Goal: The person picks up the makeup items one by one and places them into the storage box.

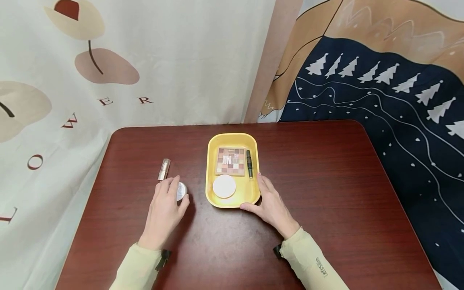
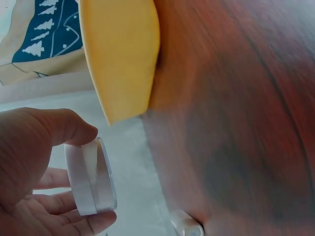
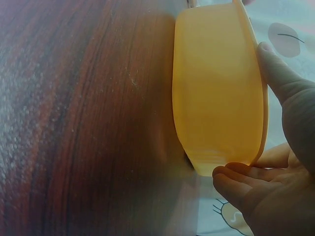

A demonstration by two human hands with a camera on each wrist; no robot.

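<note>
In the head view my left hand holds a small round cosmetic jar left of the yellow tray. The left wrist view shows this white jar on its side, pinched between thumb and fingers above the table. My right hand grips the near right corner of the yellow tray, thumb at the near rim and fingers along the right side. Inside lie an eyeshadow palette, a dark slim makeup pen and a round white compact. A lipstick tube lies just beyond the left hand.
The tray stands on a dark red-brown wooden table. Behind it hangs a pale printed curtain. A navy cloth with white trees hangs at the right, past the table edge.
</note>
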